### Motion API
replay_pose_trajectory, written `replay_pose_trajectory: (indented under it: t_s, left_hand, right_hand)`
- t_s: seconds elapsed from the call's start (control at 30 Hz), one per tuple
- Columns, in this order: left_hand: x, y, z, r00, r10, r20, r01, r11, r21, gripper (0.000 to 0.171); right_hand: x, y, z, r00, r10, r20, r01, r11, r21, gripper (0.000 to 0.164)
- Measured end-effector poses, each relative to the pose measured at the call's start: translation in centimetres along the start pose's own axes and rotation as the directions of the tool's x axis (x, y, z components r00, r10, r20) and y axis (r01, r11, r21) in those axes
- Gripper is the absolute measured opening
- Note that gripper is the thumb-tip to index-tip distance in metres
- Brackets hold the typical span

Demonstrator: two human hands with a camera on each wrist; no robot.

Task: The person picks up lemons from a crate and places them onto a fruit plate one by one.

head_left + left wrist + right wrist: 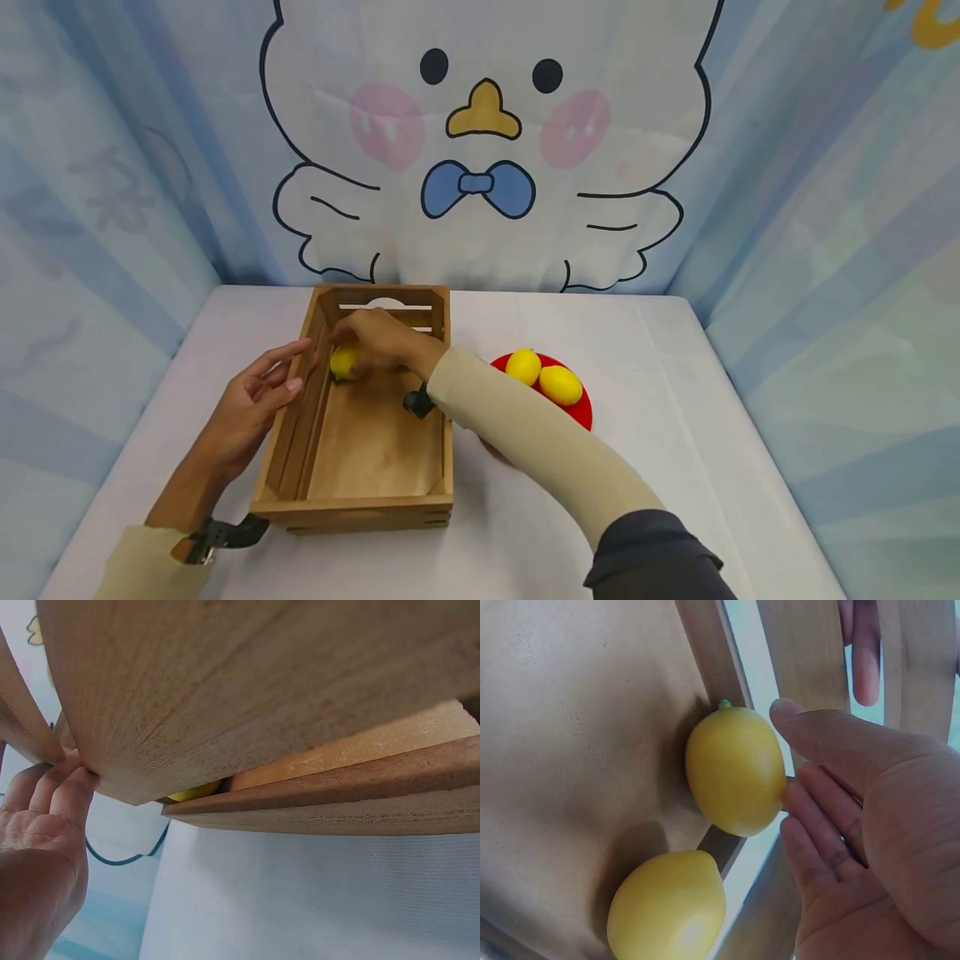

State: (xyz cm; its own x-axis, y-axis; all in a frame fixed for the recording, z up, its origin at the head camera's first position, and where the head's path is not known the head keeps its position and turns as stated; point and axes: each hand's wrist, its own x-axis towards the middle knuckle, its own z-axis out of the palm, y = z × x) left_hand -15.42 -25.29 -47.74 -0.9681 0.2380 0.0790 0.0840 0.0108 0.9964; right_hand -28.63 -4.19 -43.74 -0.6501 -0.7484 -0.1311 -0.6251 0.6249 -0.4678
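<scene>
In the head view a wooden crate (375, 437) with slatted sides rests on the table. My right hand (386, 340) reaches inside it, at a yellow lemon (345, 362) near the left wall. From the right wrist, two lemons show: one with a green stem end (735, 771) beside the thumb and fingertips, which are not curled round it, and another (667, 909) lower down. My left hand (251, 408) is at the crate's left side; in the left wrist view its extended fingers (67, 791) touch the slats and reach into a gap.
Right of the crate a red plate (581, 412) carries two lemons (542, 377), partly covered by my right forearm. A white cloth covers the table (675, 467). Printed curtains (480, 242) stand at the back and both sides.
</scene>
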Motion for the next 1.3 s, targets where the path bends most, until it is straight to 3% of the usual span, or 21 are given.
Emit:
replay_pose_trajectory:
  t_s: [0.37,0.6,0.97,1.13,1.3]
  left_hand:
    - [0.07,-0.14,0.11,1.000,-0.005,-0.015,0.005,1.000,0.020,0.055]
    - [0.09,-0.18,0.12,1.000,-0.009,-0.003,0.009,1.000,0.011,0.055]
    - [0.26,-0.37,-0.30,1.000,-0.008,0.001,0.008,1.000,0.018,0.056]
    - [0.19,-0.32,-0.23,1.000,0.000,-0.001,0.000,1.000,0.005,0.055]
    - [0.15,-0.29,-0.23,1.000,0.027,0.010,-0.027,0.999,-0.017,0.055]
  right_hand:
    - [-0.04,0.25,0.06,1.000,0.016,-0.017,-0.016,1.000,0.011,0.056]
    - [-0.01,0.33,0.05,0.999,0.043,-0.033,-0.040,0.996,0.078,0.050]
    - [0.07,0.18,-0.03,0.997,0.070,0.011,-0.071,0.996,0.056,0.052]
    - [-0.23,0.20,0.06,0.988,0.079,0.135,-0.084,0.996,0.031,0.047]
    - [-0.51,0.20,0.07,0.949,0.048,0.311,-0.048,0.999,-0.008,0.040]
